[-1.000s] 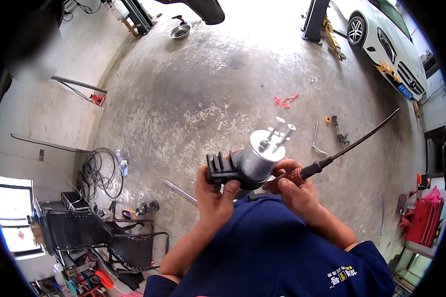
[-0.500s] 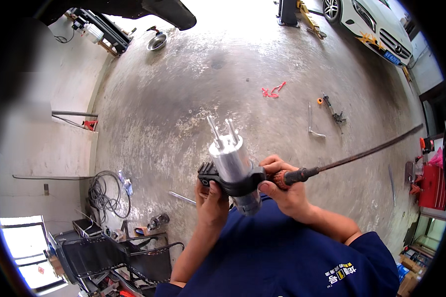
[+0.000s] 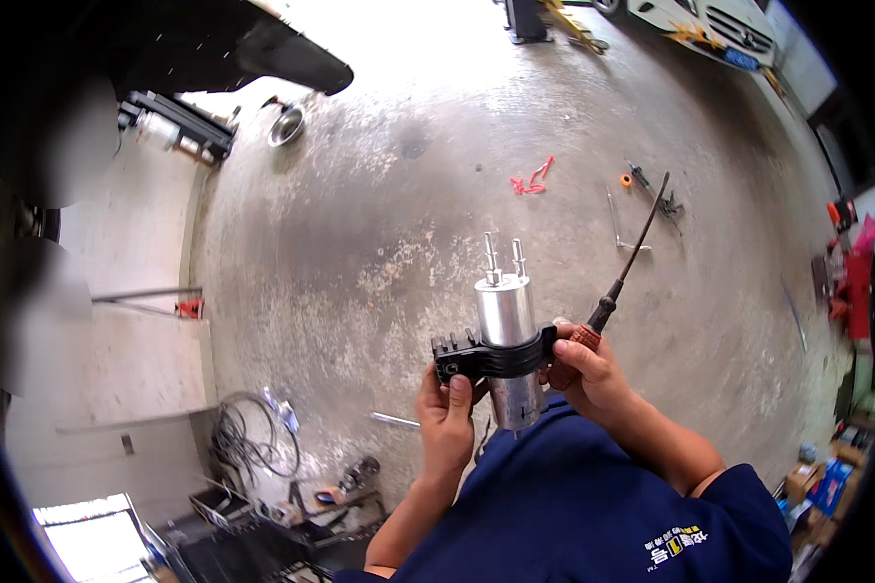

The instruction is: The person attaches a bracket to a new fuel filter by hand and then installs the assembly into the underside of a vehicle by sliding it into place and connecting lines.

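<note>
A silver metal cylinder (image 3: 507,313), which looks like a fuel filter, stands upright before my chest with metal pipe stubs on its top. Around its middle runs a black plastic bracket (image 3: 511,363) with a ribbed block on its left side. My left hand (image 3: 446,420) is closed on that block, thumb in front. On the other side my right hand (image 3: 598,377) is wrapped round the red handle of a long screwdriver (image 3: 603,313), its dark shaft pointing up and right. The right fingertips also touch the bracket's right end; some fingers are hidden behind it.
On the concrete floor lie a red strap (image 3: 532,183), an L-shaped wrench (image 3: 622,225) and a metal bar (image 3: 395,420). A coiled cable (image 3: 246,432) is at the left wall. A metal bowl (image 3: 287,126) sits far left. Cardboard boxes (image 3: 804,480) stand at right.
The cylinder and both hands have shifted right in view, and the cylinder is now more upright. The screwdriver's shaft has swung from pointing right to pointing steeply up.
</note>
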Demonstrator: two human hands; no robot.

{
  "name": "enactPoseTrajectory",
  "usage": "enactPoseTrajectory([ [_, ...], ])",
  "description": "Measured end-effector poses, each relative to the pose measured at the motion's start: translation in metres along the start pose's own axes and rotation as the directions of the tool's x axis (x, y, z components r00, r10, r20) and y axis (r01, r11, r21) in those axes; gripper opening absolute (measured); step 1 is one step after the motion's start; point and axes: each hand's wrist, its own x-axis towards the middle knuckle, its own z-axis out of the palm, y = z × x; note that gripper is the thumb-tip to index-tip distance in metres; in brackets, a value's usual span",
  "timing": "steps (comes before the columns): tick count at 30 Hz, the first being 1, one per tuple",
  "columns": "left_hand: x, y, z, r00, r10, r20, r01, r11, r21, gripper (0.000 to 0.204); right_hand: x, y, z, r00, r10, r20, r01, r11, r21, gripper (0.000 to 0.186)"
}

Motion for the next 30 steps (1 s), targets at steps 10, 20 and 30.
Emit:
enactPoseTrajectory([
  [10, 0.173, -0.052, 0.066, 0.887, -0.342, 0.309, 0.256, 0.923, 0.286, 0.088, 0.115, -0.089, -0.055, 0.978, -0.080, -0.191, 0.076, 0.997, -0.028, 0.029],
  [20, 0.367, -0.059, 0.111, 0.979, -0.172, 0.106, 0.103, 0.877, 0.469, 0.085, 0.334, -0.197, -0.213, 0.828, 0.015, -0.561, -0.361, 0.779, -0.512, 0.026],
  [30, 0.649, -0.008, 0.099, 0.994, -0.096, 0.056, 0.053, 0.853, 0.520, 0.077, 0.480, -0.130, -0.653, 0.486, -0.411, -0.771, -0.697, 0.349, -0.626, 0.026],
])
